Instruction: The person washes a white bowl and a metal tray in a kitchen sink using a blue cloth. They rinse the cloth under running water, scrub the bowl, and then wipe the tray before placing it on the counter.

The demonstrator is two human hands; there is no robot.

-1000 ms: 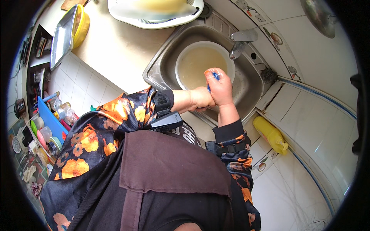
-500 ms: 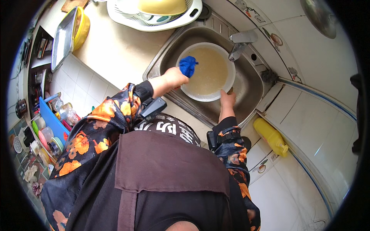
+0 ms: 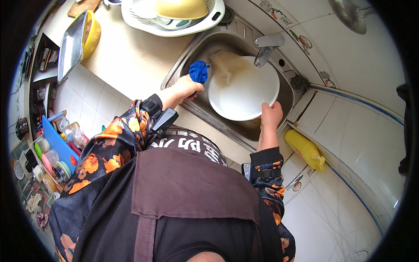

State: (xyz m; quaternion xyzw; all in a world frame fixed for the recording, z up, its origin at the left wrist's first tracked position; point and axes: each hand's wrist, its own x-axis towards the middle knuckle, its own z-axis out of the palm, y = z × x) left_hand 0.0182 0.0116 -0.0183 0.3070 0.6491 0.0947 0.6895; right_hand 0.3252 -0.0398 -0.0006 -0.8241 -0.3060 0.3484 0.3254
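A white basin [image 3: 244, 94] is tilted inside the steel sink [image 3: 291, 94], and cloudy brownish water [image 3: 231, 65] runs over its far left rim. My right hand [image 3: 271, 114] grips the basin's near right rim, thumb on the inside. My left hand [image 3: 187, 87] is closed round a bunched blue cloth [image 3: 199, 72], held over the sink's left edge, apart from the basin. The faucet [image 3: 267, 46] reaches over the basin's far rim.
A white drying rack [image 3: 170, 31] with a yellow bowl [image 3: 181, 8] stands on the counter [image 3: 131, 48] at the far left. A yellow bottle [image 3: 305, 150] lies right of the sink. A dark scrubber [image 3: 300, 82] sits at the sink's corner.
The basin has gone from nearly level to tilted, and its water now pours out at the far left. My right hand has risen and moved right; my left hand has shifted left with the cloth.
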